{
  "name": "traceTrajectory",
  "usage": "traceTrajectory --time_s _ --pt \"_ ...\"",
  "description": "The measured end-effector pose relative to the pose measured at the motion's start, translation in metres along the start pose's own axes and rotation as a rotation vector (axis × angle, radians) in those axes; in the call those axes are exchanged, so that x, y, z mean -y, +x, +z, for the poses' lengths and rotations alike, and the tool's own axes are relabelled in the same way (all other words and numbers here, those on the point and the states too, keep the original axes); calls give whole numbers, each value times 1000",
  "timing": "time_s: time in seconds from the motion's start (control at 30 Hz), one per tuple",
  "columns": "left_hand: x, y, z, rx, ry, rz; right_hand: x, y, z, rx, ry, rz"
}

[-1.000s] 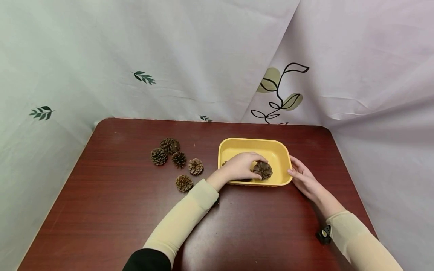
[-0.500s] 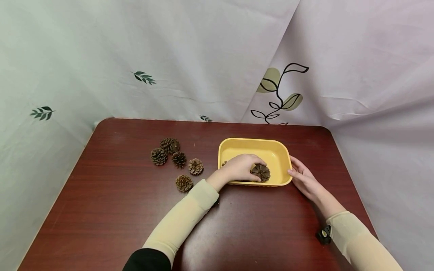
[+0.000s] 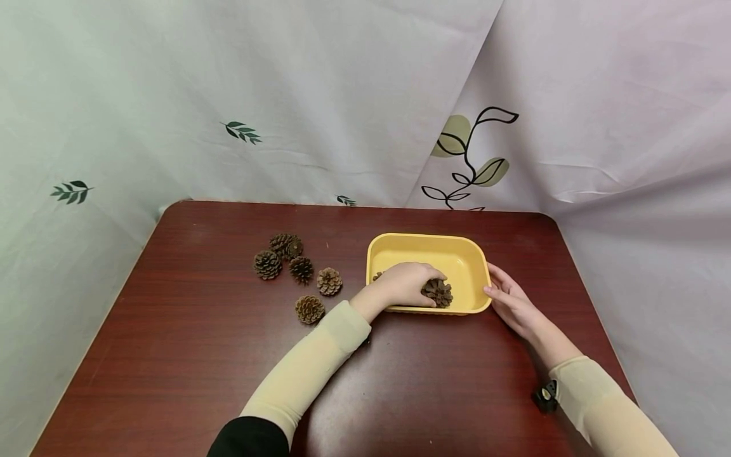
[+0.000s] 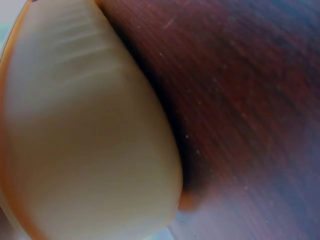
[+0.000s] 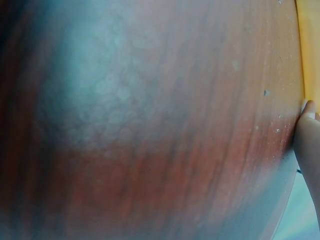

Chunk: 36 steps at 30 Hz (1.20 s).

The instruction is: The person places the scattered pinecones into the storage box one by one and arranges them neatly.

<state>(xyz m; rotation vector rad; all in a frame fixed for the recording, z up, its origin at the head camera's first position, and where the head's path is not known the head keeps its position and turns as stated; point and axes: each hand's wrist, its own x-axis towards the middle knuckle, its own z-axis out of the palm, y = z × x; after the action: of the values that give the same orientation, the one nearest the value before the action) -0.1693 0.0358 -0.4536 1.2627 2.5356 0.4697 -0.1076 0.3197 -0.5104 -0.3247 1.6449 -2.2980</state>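
Observation:
My left hand (image 3: 407,284) reaches into the yellow plastic tub (image 3: 428,240) and holds a brown pine cone (image 3: 437,293) near its front wall, thumb and fingers on either side. Part of another pine cone (image 3: 377,276) shows at the tub's left end, mostly hidden behind that hand. At the tub's right end, my right hand (image 3: 512,303) grips the rim, with the thumb at the edge and the fingers along the outer wall. The right wrist view shows the thumb (image 5: 310,109) against the yellow side. A blurred cream-coloured surface fills much of the left wrist view.
Several pine cones lie left of the tub, among them a dark pine cone (image 3: 301,270), a lighter pine cone (image 3: 329,281) and a front pine cone (image 3: 310,309). The dark red wooden table (image 3: 188,343) backs onto a pale patterned cloth (image 3: 320,95).
The left hand has lowered the held pine cone slightly toward the front left of the tub. My right hand stays at the rim, and the loose pine cones have not moved.

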Motion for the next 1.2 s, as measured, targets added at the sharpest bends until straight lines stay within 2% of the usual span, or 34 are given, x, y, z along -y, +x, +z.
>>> traceTrajectory --time_s 0.47,0.73,0.93,1.2 --pt "4 -1 -1 -9 -63 15 0 1 -1 -16 -12 15" --pt "5 -8 -11 -70 -130 32 0 0 0 -18 -13 12" --pt "8 -21 -25 -124 -157 47 0 -1 2 -14 -14 9" --pt "13 -54 -43 -173 -173 33 2 0 2 -19 -26 19"
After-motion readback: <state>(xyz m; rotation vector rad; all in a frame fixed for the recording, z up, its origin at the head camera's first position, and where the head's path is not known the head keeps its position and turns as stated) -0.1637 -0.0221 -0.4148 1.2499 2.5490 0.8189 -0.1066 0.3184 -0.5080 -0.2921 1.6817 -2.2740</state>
